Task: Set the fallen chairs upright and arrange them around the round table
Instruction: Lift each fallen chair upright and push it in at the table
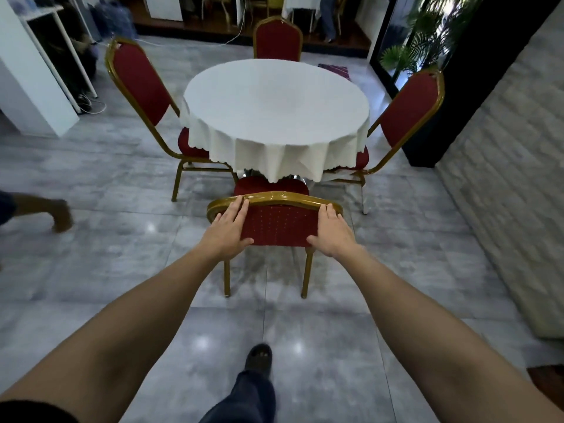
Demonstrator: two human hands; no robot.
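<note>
Head view, hands [230,228] flat on chair back [279,222]

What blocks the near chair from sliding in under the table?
Nothing visible. Both hands, left hand and right hand, rest on the near chair; its seat already meets the table cloth.
</note>
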